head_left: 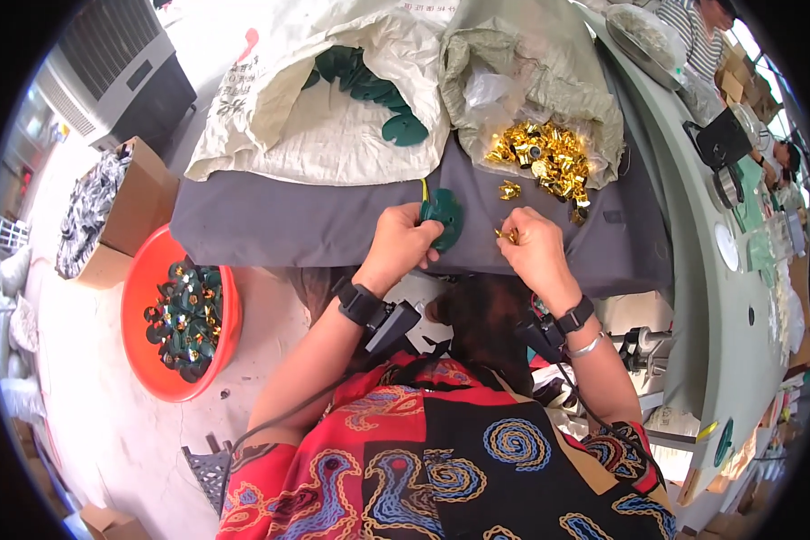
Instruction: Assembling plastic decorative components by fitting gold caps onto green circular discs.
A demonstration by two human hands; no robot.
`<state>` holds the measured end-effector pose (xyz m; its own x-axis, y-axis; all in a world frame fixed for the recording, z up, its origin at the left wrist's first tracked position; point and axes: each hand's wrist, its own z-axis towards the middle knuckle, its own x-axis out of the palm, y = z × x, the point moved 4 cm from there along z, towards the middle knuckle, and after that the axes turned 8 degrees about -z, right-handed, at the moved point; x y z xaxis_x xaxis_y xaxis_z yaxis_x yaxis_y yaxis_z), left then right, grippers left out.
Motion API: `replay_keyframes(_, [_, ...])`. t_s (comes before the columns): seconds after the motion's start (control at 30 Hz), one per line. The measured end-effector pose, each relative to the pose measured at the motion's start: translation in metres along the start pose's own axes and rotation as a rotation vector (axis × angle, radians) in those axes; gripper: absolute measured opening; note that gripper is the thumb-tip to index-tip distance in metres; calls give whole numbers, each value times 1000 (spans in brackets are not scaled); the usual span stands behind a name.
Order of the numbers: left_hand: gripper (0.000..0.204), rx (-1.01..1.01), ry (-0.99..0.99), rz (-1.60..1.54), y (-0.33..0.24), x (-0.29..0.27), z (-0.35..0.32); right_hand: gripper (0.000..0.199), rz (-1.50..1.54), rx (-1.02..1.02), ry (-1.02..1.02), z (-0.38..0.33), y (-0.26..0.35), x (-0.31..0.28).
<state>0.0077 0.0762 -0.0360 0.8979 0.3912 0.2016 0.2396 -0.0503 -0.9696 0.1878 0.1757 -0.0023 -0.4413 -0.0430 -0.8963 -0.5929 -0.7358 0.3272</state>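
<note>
My left hand (401, 243) pinches a dark green round disc (445, 216) between thumb and fingers, above the grey cloth of the table. A thin yellow strip stands up at the disc's far edge. To its right my right hand (538, 256) is closed on a small gold metallic cap (510, 237), the two hands apart. Another loose gold cap (508, 190) lies just beyond my right hand. Behind it a heap of gold caps (549, 162) spills from an olive woven sack (594, 108). Several green discs (360, 81) lie in the mouth of a white woven sack (333, 162).
On the floor at left stands an orange-red basin (135, 346) holding green discs with gold centres. A cardboard box (144, 198) of dark strips and an air cooler (108, 67) are behind it. A pale green table (693, 378) runs along my right; other people (693, 36) are beyond.
</note>
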Motion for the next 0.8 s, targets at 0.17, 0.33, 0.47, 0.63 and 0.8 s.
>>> replay_keyframes(0.17, [13, 10, -10, -20, -2, 2, -4, 25, 655, 75, 60, -1, 17, 0])
replay_keyframes(0.33, [13, 2, 33, -111, -10, 13, -26, 24, 1047, 108, 145, -7, 29, 6])
replay_keyframes(0.47, [14, 36, 28, -43, -19, 20, -42, 21, 993, 66, 159, -13, 36, 9])
replay_keyframes(0.63, [13, 89, -10, -18, -26, 25, -52, 19, 914, 12, 111, -19, 42, 10])
replay_keyframes(0.8, [16, 150, -52, -12, -29, 27, -55, 19, 843, -91, 114, -21, 41, 7])
